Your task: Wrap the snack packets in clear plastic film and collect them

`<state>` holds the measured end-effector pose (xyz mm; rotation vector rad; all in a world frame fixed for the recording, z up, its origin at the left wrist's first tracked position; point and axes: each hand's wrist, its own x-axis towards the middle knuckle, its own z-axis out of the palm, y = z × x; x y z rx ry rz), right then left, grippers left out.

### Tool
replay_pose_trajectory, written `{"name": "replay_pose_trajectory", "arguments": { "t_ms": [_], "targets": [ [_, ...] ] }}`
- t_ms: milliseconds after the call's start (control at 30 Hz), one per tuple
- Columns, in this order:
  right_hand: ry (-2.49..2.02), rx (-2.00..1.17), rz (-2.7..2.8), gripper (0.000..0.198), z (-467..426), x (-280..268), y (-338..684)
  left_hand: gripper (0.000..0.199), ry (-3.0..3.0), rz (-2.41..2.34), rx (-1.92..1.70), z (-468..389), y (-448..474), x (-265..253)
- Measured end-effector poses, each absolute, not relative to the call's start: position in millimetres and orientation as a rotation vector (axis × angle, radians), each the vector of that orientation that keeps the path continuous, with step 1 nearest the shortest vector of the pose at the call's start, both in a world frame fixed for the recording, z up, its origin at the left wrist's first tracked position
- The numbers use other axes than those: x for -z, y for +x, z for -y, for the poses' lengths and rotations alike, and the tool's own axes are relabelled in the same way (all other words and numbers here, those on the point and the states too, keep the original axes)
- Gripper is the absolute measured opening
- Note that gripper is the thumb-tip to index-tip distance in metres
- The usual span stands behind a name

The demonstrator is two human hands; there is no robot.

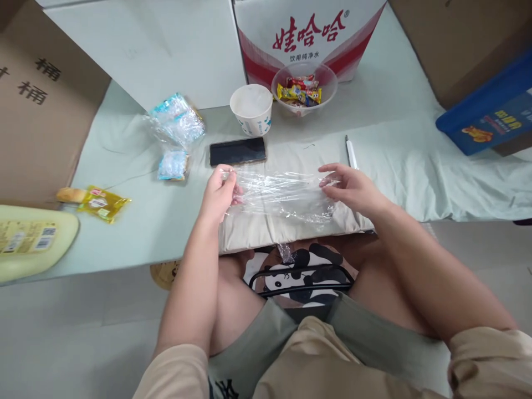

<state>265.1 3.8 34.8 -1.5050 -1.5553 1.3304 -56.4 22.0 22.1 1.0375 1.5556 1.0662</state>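
Note:
A sheet of crinkled clear plastic film [282,191] is stretched between my two hands, above the front edge of the cloth-covered table. My left hand [220,191] grips its left end, thumb and fingers closed on it. At the other end, my right hand [347,185] pinches the film between thumb and fingers, with the index finger reaching out over it. A black phone [238,151] lies just beyond the film. Near my right hand lies a white pen-like tool [351,152] with a dark tip, partly hidden behind the hand.
Behind the phone stand a paper cup [251,111] and a clear bowl [330,91] of wrapped snacks. Plastic-wrapped blue packets [177,119] lie left, with a yellow wrapper [103,204] and a pale yellow bottle [37,241]. Cartons [307,39] line the back; a blue container [486,111] is right.

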Motion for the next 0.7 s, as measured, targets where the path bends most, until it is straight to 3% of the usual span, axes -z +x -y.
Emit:
{"name": "replay_pose_trajectory", "arguments": {
  "t_ms": [100, 233, 300, 433, 567, 700],
  "targets": [
    [-1.571, -1.228, 1.636, 0.053, 1.4, -35.3, 276.2, 0.008, 1.256, -1.643, -1.055, -20.7, -64.1, -12.9],
    [-1.562, -0.931, 1.713, 0.032, -4.3, -39.6, 281.9, 0.008, 1.168, -1.574, -1.005, -21.8, -60.7, -15.4],
    [-1.441, -0.903, 1.696, 0.036, -11.8, -42.2, 272.9, 0.007, 1.130, -1.470, -0.956, -19.5, -52.5, -23.1],
    [-1.080, -1.336, 1.962, 0.058, -22.5, -44.6, 235.0, 0.018, 1.158, -1.215, -0.820, -2.9, -36.1, -39.1],
    [-0.937, -1.761, 2.167, 0.023, -20.6, -42.5, 208.9, 0.022, 1.201, -1.147, -0.845, 7.8, -32.7, -40.8],
    [-1.107, -1.677, 2.105, 0.010, -15.3, -38.5, 212.5, 0.013, 1.172, -1.445, -1.162, -6.3, -43.7, -31.5]
  ]
}}
